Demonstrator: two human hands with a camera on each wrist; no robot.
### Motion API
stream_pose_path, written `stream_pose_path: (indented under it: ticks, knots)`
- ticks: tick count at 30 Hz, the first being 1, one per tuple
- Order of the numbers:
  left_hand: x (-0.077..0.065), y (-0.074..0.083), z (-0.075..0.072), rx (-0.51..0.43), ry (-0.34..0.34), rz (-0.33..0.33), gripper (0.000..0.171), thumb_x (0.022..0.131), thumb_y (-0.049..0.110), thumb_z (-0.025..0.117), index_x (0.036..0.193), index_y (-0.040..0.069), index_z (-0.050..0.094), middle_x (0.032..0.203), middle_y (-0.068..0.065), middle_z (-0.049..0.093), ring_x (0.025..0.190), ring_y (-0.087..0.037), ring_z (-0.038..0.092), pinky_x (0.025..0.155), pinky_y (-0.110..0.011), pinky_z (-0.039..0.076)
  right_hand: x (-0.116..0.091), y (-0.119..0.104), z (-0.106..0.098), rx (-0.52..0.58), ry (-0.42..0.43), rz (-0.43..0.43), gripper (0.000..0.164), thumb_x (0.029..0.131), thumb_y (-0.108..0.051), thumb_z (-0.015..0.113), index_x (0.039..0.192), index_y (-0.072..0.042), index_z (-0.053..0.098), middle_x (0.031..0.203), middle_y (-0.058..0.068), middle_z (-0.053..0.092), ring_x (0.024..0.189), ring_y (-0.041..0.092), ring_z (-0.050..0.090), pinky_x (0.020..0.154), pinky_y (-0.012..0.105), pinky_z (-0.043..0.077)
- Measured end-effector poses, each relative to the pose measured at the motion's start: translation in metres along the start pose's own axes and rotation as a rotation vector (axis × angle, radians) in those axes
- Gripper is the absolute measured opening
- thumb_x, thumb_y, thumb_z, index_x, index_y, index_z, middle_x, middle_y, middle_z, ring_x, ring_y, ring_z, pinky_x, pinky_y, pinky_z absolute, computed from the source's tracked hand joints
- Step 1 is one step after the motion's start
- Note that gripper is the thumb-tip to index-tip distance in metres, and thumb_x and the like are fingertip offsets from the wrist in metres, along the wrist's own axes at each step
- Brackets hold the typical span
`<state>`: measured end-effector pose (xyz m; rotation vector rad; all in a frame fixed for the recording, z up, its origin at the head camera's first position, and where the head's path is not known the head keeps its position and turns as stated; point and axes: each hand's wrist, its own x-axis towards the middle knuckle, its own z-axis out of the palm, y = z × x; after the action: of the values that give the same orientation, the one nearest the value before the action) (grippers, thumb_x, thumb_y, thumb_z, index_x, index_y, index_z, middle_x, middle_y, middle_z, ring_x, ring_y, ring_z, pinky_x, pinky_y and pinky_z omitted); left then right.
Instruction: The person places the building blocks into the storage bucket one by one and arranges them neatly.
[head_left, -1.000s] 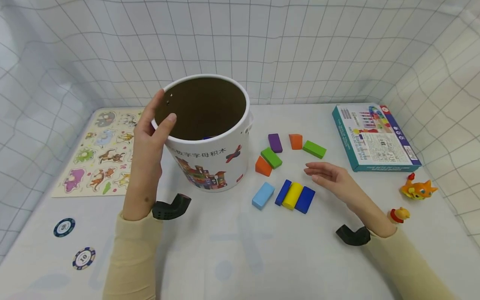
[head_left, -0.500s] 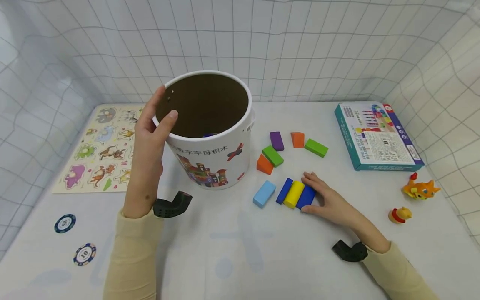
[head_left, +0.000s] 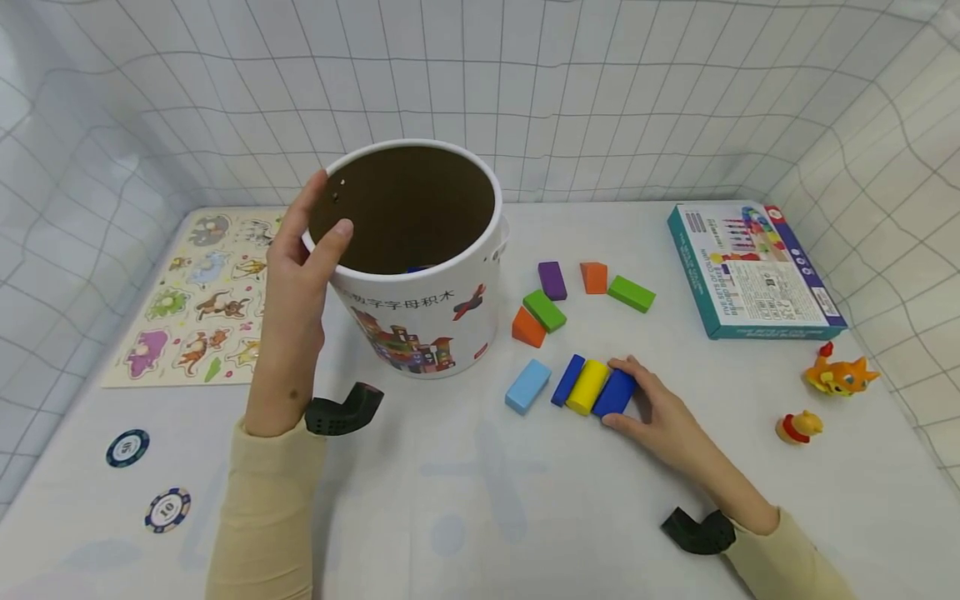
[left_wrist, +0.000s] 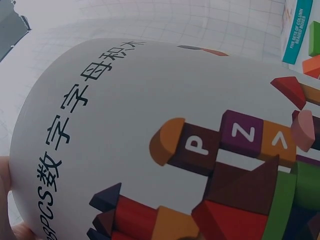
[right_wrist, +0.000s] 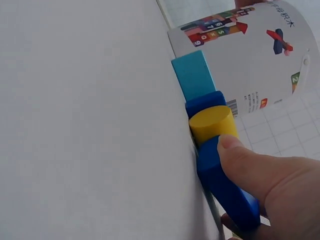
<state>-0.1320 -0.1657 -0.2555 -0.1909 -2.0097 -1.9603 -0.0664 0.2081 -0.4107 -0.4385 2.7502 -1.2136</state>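
Note:
My left hand (head_left: 298,262) grips the rim of a large white bucket (head_left: 420,325) printed with block pictures, the thumb lying over its edge. A bit of blue shows deep inside the bucket. My right hand (head_left: 660,417) pinches a blue block (head_left: 615,392) between thumb and fingers at its two ends. In the right wrist view that blue block (right_wrist: 225,185) looks tilted, the thumb pressed to its near end. Beside it lie a yellow cylinder (head_left: 588,387) and a thin blue block (head_left: 568,381), then a light blue block (head_left: 528,386).
Between bucket and box lie green blocks (head_left: 544,311), orange blocks (head_left: 528,327) and a purple block (head_left: 552,281). A boxed toy set (head_left: 757,275) and small figures (head_left: 842,375) are at right. An animal puzzle board (head_left: 195,300) and poker chips (head_left: 127,448) are at left.
My right hand has come left and down from above the table to the right-hand blue block and taken hold of it, turning it slightly. My left hand and the bucket stay put.

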Motion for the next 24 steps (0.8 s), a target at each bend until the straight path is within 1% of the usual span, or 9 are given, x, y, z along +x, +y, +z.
stream_pose_path:
  ticks: [2,5,9,12,15,17,19,21,24]
  knots:
    - [0.0,0.0,0.0,-0.002,0.0,-0.002,0.052,0.085,0.02,0.056,0.134,0.021,0.04,0.138,0.003,0.033,0.124,-0.019,0.029,0.1,-0.041,0.023,-0.003,-0.001,0.003,0.003,0.041,-0.011,0.066,0.078,-0.03,0.067,0.133,-0.017,0.035,0.14,0.014,0.031,0.127,0.033,0.028,0.097,0.051,0.027]
    - [0.0,0.001,0.0,-0.01,0.0,-0.004,0.052,0.085,0.019,0.056,0.134,0.021,0.04,0.138,0.004,0.032,0.124,-0.019,0.029,0.1,-0.04,0.023,-0.006,-0.002,0.006,0.006,0.116,-0.044,0.062,0.078,-0.023,0.068,0.132,-0.016,0.037,0.134,0.01,0.04,0.123,0.03,0.036,0.095,0.047,0.032]
    - [0.0,0.0,0.0,-0.03,-0.01,-0.001,0.052,0.085,0.019,0.056,0.134,0.021,0.041,0.138,0.003,0.032,0.124,-0.019,0.03,0.1,-0.039,0.023,-0.01,-0.005,0.006,0.027,0.205,-0.037,0.051,0.08,-0.016,0.065,0.127,-0.017,0.045,0.126,0.004,0.048,0.114,0.023,0.047,0.089,0.039,0.039]
    - [0.001,0.001,0.001,-0.05,-0.016,0.001,0.052,0.084,0.019,0.057,0.134,0.021,0.041,0.138,0.002,0.032,0.123,-0.019,0.031,0.1,-0.039,0.024,-0.007,-0.011,-0.002,0.074,0.215,-0.022,0.038,0.084,-0.013,0.06,0.121,-0.017,0.051,0.119,0.001,0.053,0.102,0.015,0.053,0.082,0.027,0.045]
    - [0.001,0.002,0.0,-0.043,-0.013,0.001,0.052,0.084,0.019,0.056,0.134,0.021,0.041,0.138,0.002,0.032,0.123,-0.019,0.03,0.1,-0.04,0.023,0.005,-0.022,-0.016,0.136,0.2,-0.056,0.032,0.086,-0.01,0.056,0.118,-0.013,0.054,0.116,0.005,0.054,0.088,0.011,0.056,0.074,0.018,0.047]
    - [0.001,0.002,0.0,-0.032,-0.01,0.0,0.052,0.084,0.02,0.056,0.134,0.021,0.041,0.138,0.002,0.032,0.124,-0.019,0.03,0.1,-0.04,0.023,0.017,-0.034,-0.03,0.193,0.205,-0.098,0.031,0.088,-0.009,0.054,0.118,-0.01,0.054,0.114,0.008,0.054,0.084,0.011,0.058,0.071,0.017,0.047]
    - [0.001,0.002,-0.001,-0.022,-0.01,-0.003,0.052,0.085,0.019,0.056,0.134,0.021,0.04,0.139,0.003,0.032,0.124,-0.019,0.029,0.101,-0.041,0.022,0.03,-0.052,-0.045,0.258,0.229,-0.15,0.032,0.088,-0.008,0.052,0.12,-0.007,0.052,0.115,0.01,0.052,0.082,0.012,0.059,0.071,0.018,0.048]
    - [0.002,0.002,-0.001,-0.021,-0.014,-0.006,0.052,0.085,0.019,0.056,0.134,0.021,0.04,0.139,0.004,0.032,0.125,-0.018,0.028,0.101,-0.04,0.022,0.044,-0.076,-0.059,0.335,0.251,-0.202,0.032,0.089,-0.007,0.051,0.121,-0.006,0.051,0.115,0.011,0.051,0.084,0.014,0.06,0.072,0.02,0.048]
    - [0.001,0.0,-0.002,-0.018,-0.017,-0.011,0.052,0.085,0.019,0.056,0.135,0.022,0.04,0.139,0.005,0.031,0.125,-0.018,0.028,0.1,-0.041,0.022,0.067,-0.116,-0.075,0.393,0.27,-0.268,0.032,0.089,-0.008,0.051,0.121,-0.008,0.052,0.115,0.01,0.051,0.088,0.017,0.061,0.074,0.022,0.048]
